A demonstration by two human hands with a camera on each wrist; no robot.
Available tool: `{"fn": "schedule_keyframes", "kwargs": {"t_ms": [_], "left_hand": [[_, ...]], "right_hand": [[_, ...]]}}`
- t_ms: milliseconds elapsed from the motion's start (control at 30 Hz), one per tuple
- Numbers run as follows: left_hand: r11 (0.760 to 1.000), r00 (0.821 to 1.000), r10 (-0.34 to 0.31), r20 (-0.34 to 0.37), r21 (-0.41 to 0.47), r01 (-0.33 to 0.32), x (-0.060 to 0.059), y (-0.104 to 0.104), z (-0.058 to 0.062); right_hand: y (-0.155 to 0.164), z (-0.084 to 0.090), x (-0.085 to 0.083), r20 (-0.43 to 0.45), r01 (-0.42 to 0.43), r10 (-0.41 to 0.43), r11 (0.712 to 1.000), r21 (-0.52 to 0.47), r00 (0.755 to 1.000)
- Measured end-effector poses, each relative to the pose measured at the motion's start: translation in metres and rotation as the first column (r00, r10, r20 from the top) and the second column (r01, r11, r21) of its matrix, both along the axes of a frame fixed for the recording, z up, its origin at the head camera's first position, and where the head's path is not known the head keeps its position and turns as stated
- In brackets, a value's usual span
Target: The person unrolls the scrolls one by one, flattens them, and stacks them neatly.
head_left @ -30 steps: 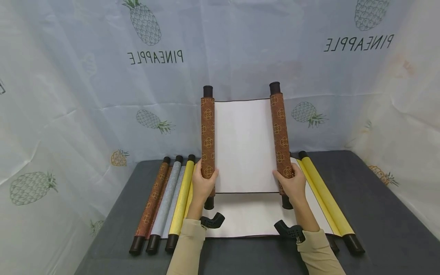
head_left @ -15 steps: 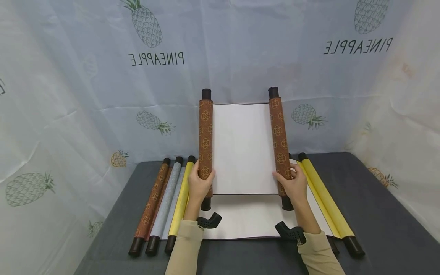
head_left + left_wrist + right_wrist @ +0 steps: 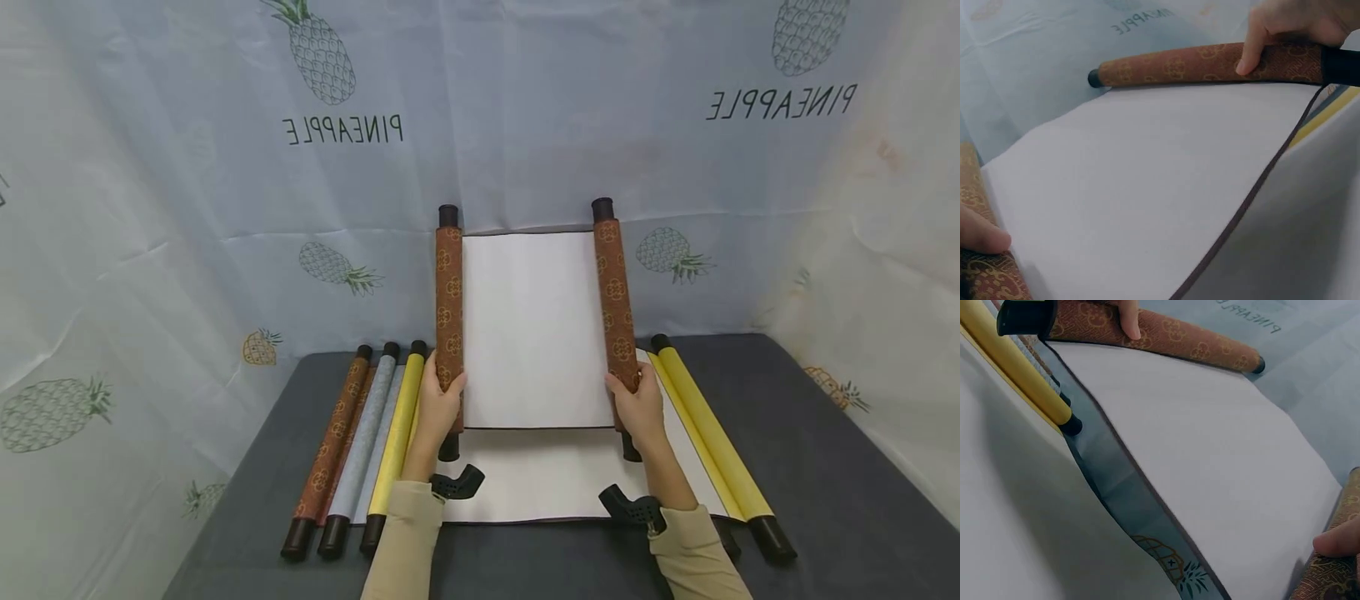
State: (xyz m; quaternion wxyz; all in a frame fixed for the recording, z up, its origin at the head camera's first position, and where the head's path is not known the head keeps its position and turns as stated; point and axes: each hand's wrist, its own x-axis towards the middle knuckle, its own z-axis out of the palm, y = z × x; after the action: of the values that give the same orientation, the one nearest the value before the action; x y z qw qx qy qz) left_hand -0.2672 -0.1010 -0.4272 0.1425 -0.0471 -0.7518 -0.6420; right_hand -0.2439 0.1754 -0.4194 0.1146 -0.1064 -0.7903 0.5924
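A brown scroll with gold flower patterns is held up, partly unrolled, its blank white sheet (image 3: 536, 333) stretched between two rollers with black end knobs. My left hand (image 3: 438, 402) grips the lower part of the left roller (image 3: 449, 308), thumb across its front. The right roller (image 3: 615, 300) is gripped low down by my right hand (image 3: 640, 404). In the left wrist view, the right hand's fingers curl over the far roller (image 3: 1172, 64). The right wrist view has my right thumb (image 3: 1338, 540) pressing on the near roller. Palms are mostly hidden.
Beneath the held scroll, an unrolled yellow scroll with a white sheet (image 3: 540, 492) lies on the dark grey table (image 3: 750, 375). Its right roller (image 3: 712, 425) is yellow. At left lie a yellow roller (image 3: 401, 433), a grey roller (image 3: 367, 433) and a brown roller (image 3: 333, 442). Pineapple-print curtains (image 3: 525, 125) surround the table.
The held scroll's upper ends have come down a little. The two rollers stand slightly farther apart, so a bit more white sheet shows. Both hands keep their grip.
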Motion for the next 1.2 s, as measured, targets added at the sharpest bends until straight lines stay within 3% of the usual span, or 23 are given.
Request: {"fn": "schedule_keyframes", "kwargs": {"t_ms": [267, 533, 967, 1200], "left_hand": [[0.995, 0.996, 0.092, 0.022, -0.032, -0.091, 0.0, 0.007, -0.001], [0.979, 0.982, 0.181, -0.047, -0.091, -0.185, 0.001, 0.009, -0.003], [0.976, 0.98, 0.194, -0.046, -0.092, -0.198, -0.002, 0.005, -0.003], [0.974, 0.976, 0.194, -0.104, -0.096, -0.203, -0.002, 0.002, -0.002]], "right_hand": [[0.0, -0.002, -0.002, 0.02, 0.03, -0.029, 0.999, -0.028, 0.999], [0.002, -0.005, -0.002, 0.006, 0.038, -0.038, 0.998, 0.054, 0.999], [0.007, -0.006, -0.004, -0.006, 0.031, -0.031, 0.998, 0.046, 1.0], [0.014, -0.005, -0.004, -0.025, 0.026, -0.024, 0.998, 0.063, 0.999]]}}
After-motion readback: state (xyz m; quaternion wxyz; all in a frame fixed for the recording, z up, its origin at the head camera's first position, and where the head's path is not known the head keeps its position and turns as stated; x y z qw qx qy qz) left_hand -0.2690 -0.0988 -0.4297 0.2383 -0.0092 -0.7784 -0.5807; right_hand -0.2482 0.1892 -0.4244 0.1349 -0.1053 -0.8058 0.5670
